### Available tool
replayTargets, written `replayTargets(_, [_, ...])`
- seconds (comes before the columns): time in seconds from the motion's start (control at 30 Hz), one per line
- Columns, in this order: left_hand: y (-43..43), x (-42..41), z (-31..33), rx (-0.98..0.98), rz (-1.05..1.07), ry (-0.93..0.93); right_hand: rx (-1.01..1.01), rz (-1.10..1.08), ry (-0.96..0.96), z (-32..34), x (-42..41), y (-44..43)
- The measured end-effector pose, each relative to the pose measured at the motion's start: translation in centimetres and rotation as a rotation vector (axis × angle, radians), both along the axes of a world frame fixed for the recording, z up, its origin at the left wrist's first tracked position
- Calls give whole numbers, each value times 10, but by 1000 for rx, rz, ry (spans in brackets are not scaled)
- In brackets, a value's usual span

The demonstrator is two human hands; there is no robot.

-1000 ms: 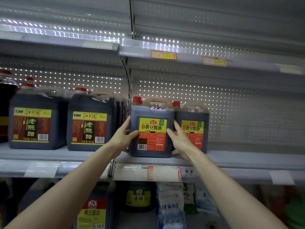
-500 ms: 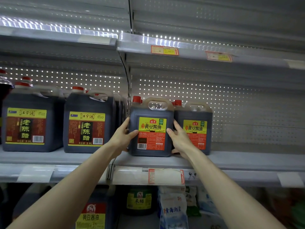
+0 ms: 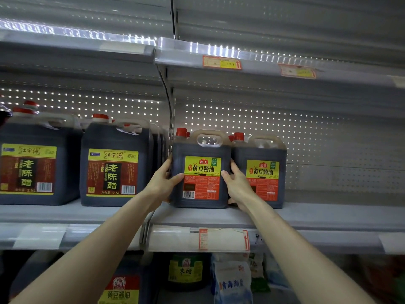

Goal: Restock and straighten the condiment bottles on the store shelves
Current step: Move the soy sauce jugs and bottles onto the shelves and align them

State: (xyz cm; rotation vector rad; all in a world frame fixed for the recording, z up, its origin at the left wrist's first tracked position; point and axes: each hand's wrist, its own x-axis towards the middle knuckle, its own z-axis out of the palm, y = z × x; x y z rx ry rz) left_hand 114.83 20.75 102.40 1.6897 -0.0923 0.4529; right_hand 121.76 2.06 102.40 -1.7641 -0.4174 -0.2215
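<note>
Now left hand and right hand fingers grip the 海天 黄豆酱油 jug, beside 老陈醋 jugs.

Both hands are on the front soy sauce jug, which stands upright on the shelf. The left hand grips its left edge and the right hand its right. A second soy sauce jug sits just to its right, with vinegar jugs to its left.
</note>
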Motion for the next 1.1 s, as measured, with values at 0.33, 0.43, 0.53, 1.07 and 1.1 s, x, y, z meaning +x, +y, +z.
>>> replayTargets(0.33, [2, 6, 0, 9, -1, -15, -48, -41, -10, -1, 4, 6])
replayTargets(0.43, [3, 7, 0, 13, -4, -26, -59, -51, -13, -1, 5, 7])
replayTargets(0.53, [4, 9, 1, 15, -6, -38, -66, -59, -11, 1, 6, 7])
replayTargets(1.07, [8, 17, -1, 9, -9, -41, -57, -65, -1, -1, 12, 10])
replayTargets(1.1, [7, 17, 0, 10, -11, -40, -57, -65, -5, -1, 13, 10])
